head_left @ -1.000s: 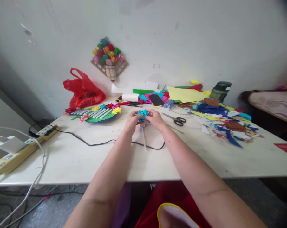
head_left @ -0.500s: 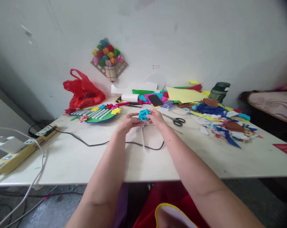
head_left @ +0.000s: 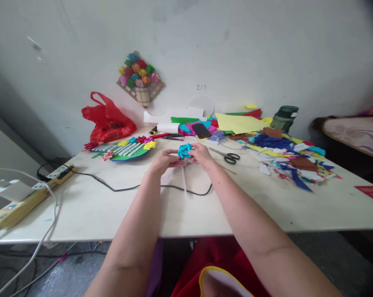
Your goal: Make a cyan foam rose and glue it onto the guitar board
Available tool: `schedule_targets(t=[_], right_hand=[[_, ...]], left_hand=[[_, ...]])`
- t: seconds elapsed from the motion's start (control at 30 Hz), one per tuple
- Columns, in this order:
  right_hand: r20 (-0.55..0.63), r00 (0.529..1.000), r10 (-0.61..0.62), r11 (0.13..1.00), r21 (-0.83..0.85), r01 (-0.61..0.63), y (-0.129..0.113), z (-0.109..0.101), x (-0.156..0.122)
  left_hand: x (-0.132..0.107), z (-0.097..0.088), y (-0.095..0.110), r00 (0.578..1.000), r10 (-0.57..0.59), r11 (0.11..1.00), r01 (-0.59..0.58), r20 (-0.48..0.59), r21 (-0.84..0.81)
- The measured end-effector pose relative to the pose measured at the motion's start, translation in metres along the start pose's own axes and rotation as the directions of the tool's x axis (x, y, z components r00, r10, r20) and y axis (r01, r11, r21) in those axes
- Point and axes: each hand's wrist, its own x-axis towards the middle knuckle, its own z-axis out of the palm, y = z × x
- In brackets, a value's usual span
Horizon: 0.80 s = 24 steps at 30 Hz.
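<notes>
A blue crepe-paper flower (head_left: 184, 151) is held between my two hands, over the middle of the table (head_left: 112, 212). My left hand (head_left: 165, 161) grips it from the left side, fingers reaching under and behind. On the right, my right hand (head_left: 200, 154) pinches its edge with thumb and fingers. A thin white strip (head_left: 184, 181) hangs down below the flower toward the tabletop; where it joins is hidden. Black-handled scissors (head_left: 231, 158) lie just right of my right hand.
Left are a green craft board (head_left: 130, 152) with paper flowers and a red plastic bag (head_left: 109, 121). Paper scraps (head_left: 297, 163) and a green bottle (head_left: 284, 118) stand right. A black cable (head_left: 118, 189) crosses the table near my hands; a power strip (head_left: 50, 181) sits left.
Both hands and the flower appear slightly further left, as does the rest of the view. The grip on the flower looks much the same.
</notes>
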Motion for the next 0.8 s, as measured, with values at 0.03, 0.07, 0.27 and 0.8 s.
schedule_targets(t=[0.03,0.07,0.27,0.8], right_hand=[[0.006,1.000,0.001,1.000,-0.003,-0.001,-0.001,0.000,-0.001],[0.013,1.000,0.003,1.000,-0.006,-0.003,-0.001,0.000,-0.001],[0.039,0.999,-0.010,1.000,-0.018,0.010,0.000,0.002,-0.002],[-0.013,1.000,-0.007,0.992,0.129,0.009,-0.005,-0.004,-0.003]], left_hand=[[0.000,0.000,0.000,1.000,0.001,1.000,-0.001,0.002,0.006],[0.000,0.000,0.000,1.000,0.004,1.000,-0.004,0.005,0.011],[0.003,-0.002,-0.003,0.998,0.055,0.998,-0.055,0.005,0.021],[0.015,-0.021,-0.001,0.723,-0.013,0.918,-0.265,-0.691,-0.296]])
